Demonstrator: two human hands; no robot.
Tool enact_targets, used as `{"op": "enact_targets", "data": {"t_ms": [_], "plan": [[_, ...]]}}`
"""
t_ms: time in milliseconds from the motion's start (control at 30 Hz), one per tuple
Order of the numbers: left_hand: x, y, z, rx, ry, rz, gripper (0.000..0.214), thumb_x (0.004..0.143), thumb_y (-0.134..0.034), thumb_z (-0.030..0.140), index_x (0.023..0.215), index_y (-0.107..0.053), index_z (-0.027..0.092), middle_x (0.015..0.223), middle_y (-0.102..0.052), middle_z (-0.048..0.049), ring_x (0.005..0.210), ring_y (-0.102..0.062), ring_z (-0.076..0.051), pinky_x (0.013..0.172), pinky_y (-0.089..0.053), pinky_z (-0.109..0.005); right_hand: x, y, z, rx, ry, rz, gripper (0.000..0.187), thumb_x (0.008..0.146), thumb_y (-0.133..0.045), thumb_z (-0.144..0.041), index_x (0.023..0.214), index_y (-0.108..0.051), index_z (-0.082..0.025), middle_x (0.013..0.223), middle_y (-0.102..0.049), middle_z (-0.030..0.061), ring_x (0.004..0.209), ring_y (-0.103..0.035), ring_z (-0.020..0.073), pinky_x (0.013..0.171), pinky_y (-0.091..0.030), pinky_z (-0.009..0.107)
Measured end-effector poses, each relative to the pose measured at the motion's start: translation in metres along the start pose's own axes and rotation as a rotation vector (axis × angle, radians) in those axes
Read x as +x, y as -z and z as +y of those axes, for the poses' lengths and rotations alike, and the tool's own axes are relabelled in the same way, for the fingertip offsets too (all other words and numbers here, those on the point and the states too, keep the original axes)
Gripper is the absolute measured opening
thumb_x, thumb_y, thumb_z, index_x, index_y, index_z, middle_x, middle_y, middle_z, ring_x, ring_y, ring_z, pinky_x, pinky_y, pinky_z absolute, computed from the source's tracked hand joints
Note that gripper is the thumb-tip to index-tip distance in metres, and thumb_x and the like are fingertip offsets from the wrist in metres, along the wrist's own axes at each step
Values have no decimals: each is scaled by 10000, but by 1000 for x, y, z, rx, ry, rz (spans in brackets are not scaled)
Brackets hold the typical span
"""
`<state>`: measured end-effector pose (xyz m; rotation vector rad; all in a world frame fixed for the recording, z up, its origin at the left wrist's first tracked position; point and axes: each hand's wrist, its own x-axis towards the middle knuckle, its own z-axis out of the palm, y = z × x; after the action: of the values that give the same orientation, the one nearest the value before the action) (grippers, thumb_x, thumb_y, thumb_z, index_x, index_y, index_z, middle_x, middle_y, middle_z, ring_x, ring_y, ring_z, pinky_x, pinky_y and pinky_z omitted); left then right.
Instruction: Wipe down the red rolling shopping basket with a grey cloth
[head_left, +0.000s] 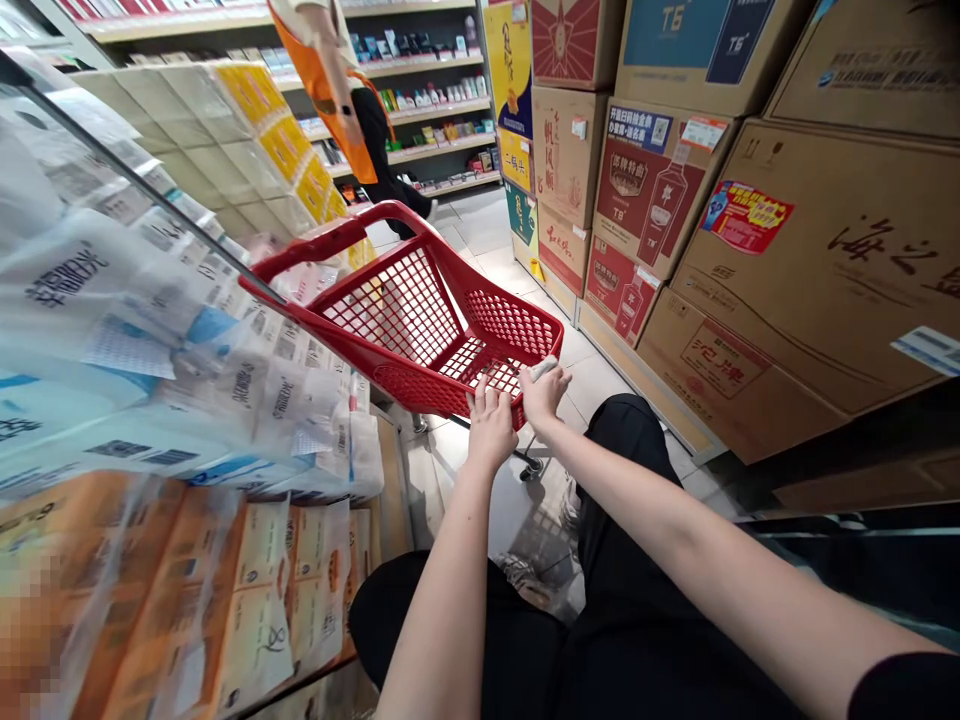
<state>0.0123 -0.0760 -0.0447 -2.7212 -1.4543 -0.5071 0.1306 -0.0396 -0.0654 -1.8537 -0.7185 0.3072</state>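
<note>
Red shopping cart (420,320), tilted in a narrow aisle, its empty mesh basket facing the viewer and its handle bar raised at upper left. Left hand (491,420) closed over the near rim of the basket; right hand (544,392) beside it on the same rim, fingers curled around a small pale cloth or wad (541,367) pressed against the plastic. The two hands sit nearly touching.

Risk: the cart appears to rest on few wheels, so a hard push on the rim could probably roll or tip it away; the cloth could slip through the mesh.

Left: shelves of wrapped tissue packs (150,330) crowd close to the cart's side. Right: stacked cardboard cartons (810,270) narrow the aisle. Beyond: another person in an orange apron (330,80) stands by the far shelves (442,100), in the path ahead of the cart.
</note>
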Motion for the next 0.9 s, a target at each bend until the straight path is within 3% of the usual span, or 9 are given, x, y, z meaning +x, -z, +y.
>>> {"op": "enact_targets", "data": {"t_ms": [67, 133, 400, 467, 533, 700, 800, 900], "plan": [[0, 0, -1, -21, -18, 5, 348, 672, -471, 72, 1010, -488, 151, 1169, -497, -186, 1411, -102, -323, 1105, -148, -590, -15, -1, 3, 4, -2, -43, 410, 730, -592, -311, 1059, -465, -103, 1101, -507, 197, 1146, -378, 286, 954, -350, 389], [-1, 3, -4, -41, -44, -2, 392, 669, -456, 58, 1049, -480, 150, 1195, -496, -179, 1413, -109, -300, 1115, -145, -570, -13, -1, 5, -1, -17, -80, 397, 717, -583, -278, 1053, -460, -106, 1080, -511, 182, 1131, -381, 279, 940, -364, 376], [-1, 12, -3, -83, -106, -65, 494, 656, -419, 8, 1118, -488, 168, 1294, -478, -139, 1414, -137, -268, 1124, -170, -542, 89, 7, 4, -96, -26, -102, 297, 742, -544, -267, 986, -532, -98, 1111, -492, 186, 1049, -451, 268, 933, -373, 401], [0, 9, 2, -91, -78, -46, 506, 649, -419, 7, 1124, -490, 166, 1334, -450, -135, 1420, -105, -274, 1123, -153, -562, 85, 3, 2, -118, -50, -85, 307, 715, -547, -208, 991, -530, -75, 1089, -500, 211, 1063, -442, 290, 916, -380, 430], [1, 5, 6, -94, -50, -28, 531, 643, -423, 11, 1149, -484, 160, 1370, -420, -133, 1424, -73, -277, 1123, -136, -573, 64, -4, 3, -121, -14, -34, 348, 688, -543, -166, 1020, -513, -64, 1077, -502, 227, 1099, -410, 314, 932, -361, 470], [-1, 5, 1, -88, -69, -25, 693, 652, -424, 29, 1333, -355, 136, 1462, -325, -120, 1428, -65, -238, 1141, -135, -519, 15, -11, 9, -92, 58, -11, 444, 697, -552, -227, 1106, -440, -98, 1203, -419, 242, 1141, -368, 319, 931, -373, 482], [-2, 15, -11, -72, -103, -44, 691, 731, -402, 61, 1401, -277, 170, 1478, -318, -89, 1418, -137, -198, 1139, -173, -468, 23, -9, 8, -107, 54, -63, 430, 700, -525, -194, 1106, -433, -87, 1197, -411, 249, 1141, -367, 322, 910, -392, 476], [2, 26, -24, -21, -74, -18, 522, 855, -392, 188, 1373, -353, 245, 1454, -373, -62, 1387, -243, -210, 1136, -153, -480, 44, -6, 6, -113, 11, -97, 411, 698, -494, -153, 1097, -441, -73, 1196, -405, 258, 1097, -401, 315, 894, -402, 477]]}}
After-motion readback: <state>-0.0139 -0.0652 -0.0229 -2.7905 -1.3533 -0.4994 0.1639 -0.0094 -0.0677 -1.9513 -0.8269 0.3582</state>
